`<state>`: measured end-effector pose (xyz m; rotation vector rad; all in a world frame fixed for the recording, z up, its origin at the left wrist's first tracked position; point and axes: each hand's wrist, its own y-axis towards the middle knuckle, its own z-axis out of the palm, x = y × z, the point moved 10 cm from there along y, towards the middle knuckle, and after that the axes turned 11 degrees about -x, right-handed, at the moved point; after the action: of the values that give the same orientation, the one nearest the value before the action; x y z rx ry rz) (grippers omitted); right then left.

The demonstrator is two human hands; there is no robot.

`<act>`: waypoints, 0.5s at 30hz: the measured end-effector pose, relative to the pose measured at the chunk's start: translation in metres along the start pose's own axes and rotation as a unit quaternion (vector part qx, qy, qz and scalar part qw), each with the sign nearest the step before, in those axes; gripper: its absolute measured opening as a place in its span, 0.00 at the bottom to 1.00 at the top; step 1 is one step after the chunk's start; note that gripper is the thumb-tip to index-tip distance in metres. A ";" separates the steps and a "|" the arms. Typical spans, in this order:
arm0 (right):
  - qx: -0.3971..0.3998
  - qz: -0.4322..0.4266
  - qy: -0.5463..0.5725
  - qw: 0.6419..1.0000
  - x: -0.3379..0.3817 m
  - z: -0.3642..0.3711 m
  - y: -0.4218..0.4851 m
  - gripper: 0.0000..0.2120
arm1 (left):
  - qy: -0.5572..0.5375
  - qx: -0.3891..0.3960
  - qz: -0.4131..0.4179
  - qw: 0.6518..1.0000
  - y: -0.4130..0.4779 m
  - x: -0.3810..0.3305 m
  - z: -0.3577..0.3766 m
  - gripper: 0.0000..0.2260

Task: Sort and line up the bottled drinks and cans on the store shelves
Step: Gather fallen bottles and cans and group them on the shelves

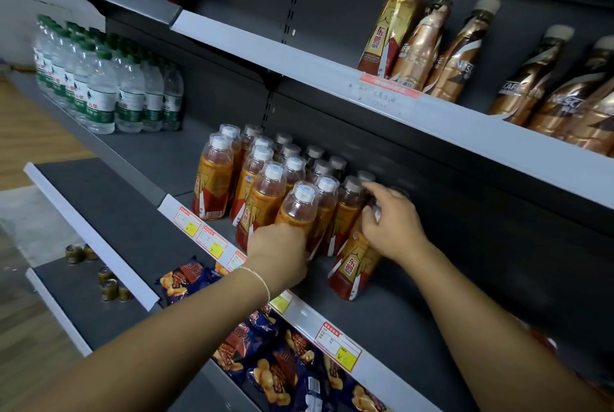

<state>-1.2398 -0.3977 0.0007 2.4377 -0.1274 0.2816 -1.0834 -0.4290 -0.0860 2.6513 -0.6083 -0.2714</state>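
Head view: both arms reach to the middle shelf (415, 312), where the orange bottles (259, 172) stand in rows close together, white caps up. The left hand (279, 254) is closed around the lower body of the front bottle (297, 209), at the near corner of the group by the shelf edge; the fingers wrap the label and are mostly hidden behind the hand. A thin bracelet (259, 278) lies on this wrist.

The right hand (393, 229) grips the top of the end bottle (354, 265), which has its base on the shelf just beside the group, on its right. The fingers curl over the neck and cover the cap, and the index finger points toward the caps of the back row.

Farther left on the same shelf, well apart from the orange group, stand water bottles (109, 92) with green caps. On the upper shelf (299, 63) one gold bottle (388, 33) stands beside brown coffee bottles (458, 59). Price tags (339, 345) are fixed along the middle shelf edge. Below it lie snack bags (272, 368), and some small cans (109, 285) stand on the low shelves at the left.
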 end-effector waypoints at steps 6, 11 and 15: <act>0.000 0.019 -0.023 1.000 -0.052 -0.035 -0.028 0.19 | -0.086 -0.030 0.105 0.990 0.000 -0.089 -0.027 0.11; 0.019 0.087 -0.056 0.994 -0.131 -0.082 -0.081 0.21 | -0.157 -0.050 0.198 0.966 -0.006 -0.174 -0.031 0.11; 0.014 0.147 -0.083 0.986 -0.203 -0.132 -0.137 0.22 | -0.224 -0.014 0.258 0.940 -0.020 -0.259 -0.019 0.14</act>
<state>-1.4369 -0.2042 -0.0328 2.4658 -0.5633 0.2084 -1.3004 -0.2886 -0.0523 2.2932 -1.3963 -0.7205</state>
